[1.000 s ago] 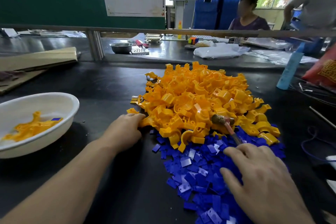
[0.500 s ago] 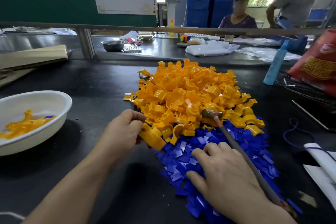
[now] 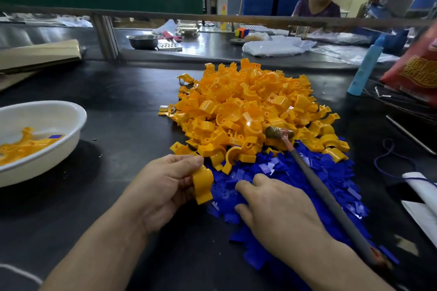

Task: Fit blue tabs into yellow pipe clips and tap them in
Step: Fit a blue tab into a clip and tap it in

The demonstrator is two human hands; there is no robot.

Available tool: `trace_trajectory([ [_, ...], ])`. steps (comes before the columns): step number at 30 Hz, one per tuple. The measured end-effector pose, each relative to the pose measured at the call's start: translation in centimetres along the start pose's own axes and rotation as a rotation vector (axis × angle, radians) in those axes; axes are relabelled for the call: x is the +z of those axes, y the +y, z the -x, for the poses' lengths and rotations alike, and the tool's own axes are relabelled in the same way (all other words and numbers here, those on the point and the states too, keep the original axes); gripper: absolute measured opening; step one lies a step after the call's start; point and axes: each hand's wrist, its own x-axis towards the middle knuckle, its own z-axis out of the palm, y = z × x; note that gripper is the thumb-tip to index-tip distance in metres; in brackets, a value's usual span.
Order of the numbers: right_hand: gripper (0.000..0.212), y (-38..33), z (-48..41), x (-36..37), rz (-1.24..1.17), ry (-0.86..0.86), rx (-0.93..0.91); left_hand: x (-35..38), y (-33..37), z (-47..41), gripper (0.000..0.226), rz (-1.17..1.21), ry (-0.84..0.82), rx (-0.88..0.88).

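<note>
Left hand [image 3: 163, 186] fingers grip a clip [image 3: 202, 184] beside the tabs' [image 3: 338, 172] left edge. Right hand [image 3: 279, 215] lies loose-fingered on the tabs, hiding some. The hammer's [image 3: 320, 186] handle end blurs. Worktop [image 3: 130, 125] stretches left to the bowl [image 3: 71, 130], which the frame cuts off.

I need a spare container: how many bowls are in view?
2: a white bowl at left on the near table, holding yellow clips, and a metal bowl on the far bench. Others may be hidden.
</note>
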Motion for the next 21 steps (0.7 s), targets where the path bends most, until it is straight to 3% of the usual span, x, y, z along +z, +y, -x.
trace_trajectory([
  [7, 0.021, 0.5, 0.2, 0.0, -0.086, 0.074, 0.018, 0.1, -0.4, 0.4, 0.039, -0.055, -0.105, 0.079],
  [13, 0.019, 0.9, 0.2, 0.0, -0.129, 0.111, 0.018, 0.9, -1.3, 0.5, 0.013, -0.216, -0.089, 0.148],
  [17, 0.021, 1.6, 0.1, -0.2, -0.183, 0.173, 0.038, 1.3, -1.5, 0.7, 0.031, -0.233, -0.074, 0.123],
  [21, 0.017, 1.9, 0.4, -1.0, -0.39, 0.25, 0.077, 1.5, -1.6, 0.9, 0.045, -0.237, -0.087, 0.105],
])
